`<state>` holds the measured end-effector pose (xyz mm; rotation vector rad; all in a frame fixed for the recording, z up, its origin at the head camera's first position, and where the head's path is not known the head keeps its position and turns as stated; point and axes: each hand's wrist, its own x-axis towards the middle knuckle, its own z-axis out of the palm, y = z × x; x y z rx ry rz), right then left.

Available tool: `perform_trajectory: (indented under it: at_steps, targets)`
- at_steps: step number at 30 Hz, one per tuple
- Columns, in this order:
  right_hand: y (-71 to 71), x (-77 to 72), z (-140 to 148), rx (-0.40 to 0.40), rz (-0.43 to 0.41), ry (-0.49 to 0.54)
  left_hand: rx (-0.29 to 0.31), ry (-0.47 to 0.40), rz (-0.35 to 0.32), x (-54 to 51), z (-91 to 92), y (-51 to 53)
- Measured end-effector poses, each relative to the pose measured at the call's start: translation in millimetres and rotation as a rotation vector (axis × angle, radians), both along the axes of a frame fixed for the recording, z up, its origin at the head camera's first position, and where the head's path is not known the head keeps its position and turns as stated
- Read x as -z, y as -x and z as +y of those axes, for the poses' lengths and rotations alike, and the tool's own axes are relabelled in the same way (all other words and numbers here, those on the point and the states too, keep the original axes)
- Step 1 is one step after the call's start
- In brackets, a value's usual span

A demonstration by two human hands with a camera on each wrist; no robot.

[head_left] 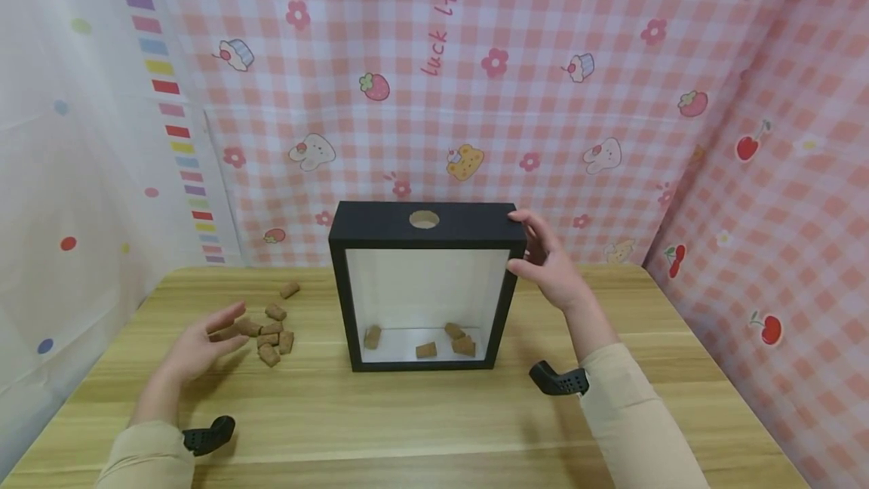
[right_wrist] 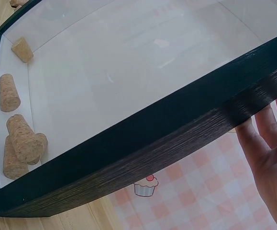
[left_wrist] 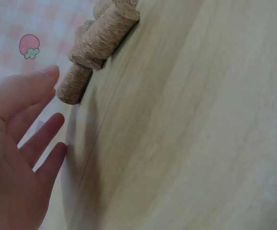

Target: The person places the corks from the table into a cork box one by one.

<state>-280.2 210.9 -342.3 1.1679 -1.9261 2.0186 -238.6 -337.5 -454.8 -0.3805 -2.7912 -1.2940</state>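
A black shadow box (head_left: 342, 300) with a clear front and a round hole in its top stands on the table. Several corks (head_left: 426, 350) lie on its white floor. My right hand (head_left: 553, 270) holds the box's upper right corner, thumb at the front edge and a finger on top; in the right wrist view, its fingers (right_wrist: 267, 127) meet the dark side. My left hand (head_left: 197, 349) hovers beside a loose cork pile (head_left: 269, 339) left of the box, fingers spread apart. The left wrist view shows its thumb close to the nearest cork (left_wrist: 73, 85), with nothing visibly gripped.
The wooden table (head_left: 407, 429) extends around the box and cork pile. One cork (head_left: 290, 290) lies apart at the pile's far side. A pink checked cloth (head_left: 434, 119) hangs behind the table, with white dotted cloth (head_left: 81, 172) at the left.
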Motion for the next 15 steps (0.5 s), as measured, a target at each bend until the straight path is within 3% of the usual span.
perform_trajectory:
  at_steps: [5,15]
  targets:
    - [0.5,0.3,0.2,-0.004,0.0,0.004,-0.026,0.019,0.024,4.9,0.7,-1.1]
    - [-0.9,-1.1,-1.0,0.001,-0.009,0.013,-0.079,0.039,-0.003,10.8,2.9,-3.9]
